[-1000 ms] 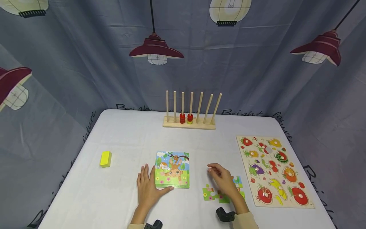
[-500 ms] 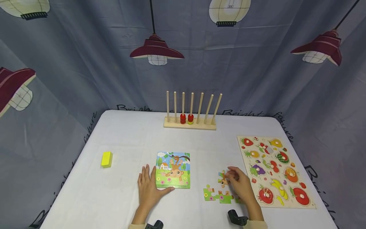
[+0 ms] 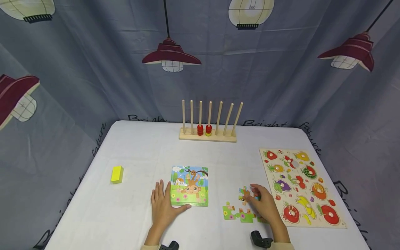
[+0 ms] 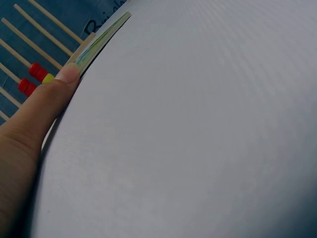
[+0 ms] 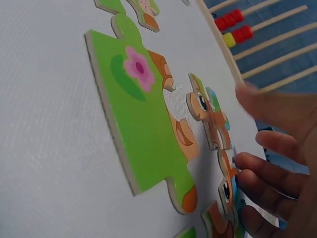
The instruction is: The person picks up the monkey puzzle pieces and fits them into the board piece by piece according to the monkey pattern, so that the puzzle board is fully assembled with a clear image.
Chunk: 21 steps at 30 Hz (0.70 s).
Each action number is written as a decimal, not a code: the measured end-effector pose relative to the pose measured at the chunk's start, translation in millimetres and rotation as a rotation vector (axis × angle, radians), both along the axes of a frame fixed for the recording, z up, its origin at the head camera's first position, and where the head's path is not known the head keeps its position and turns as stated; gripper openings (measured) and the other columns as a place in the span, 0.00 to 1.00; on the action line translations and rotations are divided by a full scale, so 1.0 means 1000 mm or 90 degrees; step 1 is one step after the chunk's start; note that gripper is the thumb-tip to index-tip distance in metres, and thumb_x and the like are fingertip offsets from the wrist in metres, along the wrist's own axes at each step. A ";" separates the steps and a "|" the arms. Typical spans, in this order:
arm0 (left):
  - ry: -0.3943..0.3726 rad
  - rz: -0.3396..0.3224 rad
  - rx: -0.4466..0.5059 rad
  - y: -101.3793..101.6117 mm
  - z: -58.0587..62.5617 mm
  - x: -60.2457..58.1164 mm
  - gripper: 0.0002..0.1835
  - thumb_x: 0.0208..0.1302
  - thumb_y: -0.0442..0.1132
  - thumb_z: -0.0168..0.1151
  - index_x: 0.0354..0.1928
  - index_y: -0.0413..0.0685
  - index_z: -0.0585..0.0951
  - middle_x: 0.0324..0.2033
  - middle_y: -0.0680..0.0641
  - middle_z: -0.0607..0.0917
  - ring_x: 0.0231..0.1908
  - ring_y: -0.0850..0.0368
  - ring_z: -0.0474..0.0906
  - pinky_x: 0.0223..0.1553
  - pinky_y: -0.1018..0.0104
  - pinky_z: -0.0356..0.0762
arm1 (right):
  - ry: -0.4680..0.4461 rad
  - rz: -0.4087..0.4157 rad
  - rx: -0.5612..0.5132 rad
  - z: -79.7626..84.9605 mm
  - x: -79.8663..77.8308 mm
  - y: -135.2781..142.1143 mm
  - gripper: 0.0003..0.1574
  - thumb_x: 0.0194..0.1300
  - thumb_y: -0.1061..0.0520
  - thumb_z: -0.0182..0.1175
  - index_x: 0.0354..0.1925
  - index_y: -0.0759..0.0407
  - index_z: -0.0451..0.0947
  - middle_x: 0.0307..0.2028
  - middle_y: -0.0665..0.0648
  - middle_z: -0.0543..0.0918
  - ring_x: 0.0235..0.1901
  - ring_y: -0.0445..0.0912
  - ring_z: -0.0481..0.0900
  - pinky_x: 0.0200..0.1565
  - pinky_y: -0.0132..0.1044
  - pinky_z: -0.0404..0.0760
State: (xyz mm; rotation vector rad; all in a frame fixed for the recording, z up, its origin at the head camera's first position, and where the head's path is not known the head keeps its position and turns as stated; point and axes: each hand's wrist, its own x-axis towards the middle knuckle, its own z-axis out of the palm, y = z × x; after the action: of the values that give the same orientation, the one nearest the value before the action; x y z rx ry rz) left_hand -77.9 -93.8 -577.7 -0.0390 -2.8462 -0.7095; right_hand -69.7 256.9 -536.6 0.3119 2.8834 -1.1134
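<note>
Left hand (image 3: 163, 208): fingers spread, thumb at near edge of monkey puzzle (image 3: 189, 189) on tabletop (image 3: 140, 149). Right hand (image 3: 266, 205): grip apart, fingers by loose puzzle pieces (image 3: 246, 217), right of monkey puzzle.

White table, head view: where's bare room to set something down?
Free: between yellow block and left hand; between peg rack and monkey puzzle. Crowded: loose pieces around and under right hand, fruit board close beside.

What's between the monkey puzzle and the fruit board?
Head view: loose jigsaw pieces and the right hand lie between the monkey puzzle and fruit board. Bare tabletop separates these from the monkey puzzle.
</note>
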 end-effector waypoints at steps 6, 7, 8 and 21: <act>0.005 0.002 -0.007 0.000 -0.001 0.000 0.65 0.26 0.80 0.59 0.66 0.44 0.61 0.67 0.34 0.54 0.69 0.39 0.44 0.67 0.46 0.39 | -0.004 0.030 0.060 -0.001 0.000 -0.003 0.50 0.44 0.37 0.68 0.60 0.59 0.66 0.46 0.60 0.76 0.46 0.52 0.73 0.48 0.51 0.72; 0.005 0.001 -0.007 0.000 -0.001 0.000 0.65 0.26 0.80 0.59 0.66 0.44 0.61 0.67 0.34 0.54 0.69 0.39 0.44 0.67 0.46 0.39 | -0.002 0.032 0.074 -0.001 0.000 -0.004 0.50 0.43 0.37 0.68 0.59 0.59 0.66 0.46 0.60 0.76 0.46 0.52 0.73 0.48 0.50 0.72; 0.006 0.001 -0.007 0.000 -0.001 0.000 0.65 0.26 0.80 0.59 0.66 0.44 0.61 0.67 0.34 0.54 0.69 0.39 0.44 0.67 0.46 0.39 | -0.001 0.034 0.089 0.000 0.001 -0.005 0.49 0.43 0.37 0.68 0.59 0.60 0.67 0.46 0.60 0.76 0.45 0.52 0.72 0.47 0.50 0.72; 0.000 0.001 -0.001 0.000 -0.001 -0.001 0.65 0.26 0.80 0.59 0.66 0.44 0.61 0.67 0.34 0.55 0.69 0.39 0.44 0.67 0.46 0.39 | -0.010 0.018 0.168 0.005 0.000 -0.016 0.40 0.42 0.44 0.70 0.51 0.62 0.73 0.44 0.64 0.74 0.42 0.55 0.71 0.41 0.50 0.71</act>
State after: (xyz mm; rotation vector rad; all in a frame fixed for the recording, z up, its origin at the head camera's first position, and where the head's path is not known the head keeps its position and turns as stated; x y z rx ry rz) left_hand -78.6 -94.2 -578.8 -0.0362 -2.8460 -0.7061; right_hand -69.6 240.9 -531.8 0.2839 3.0107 -0.7219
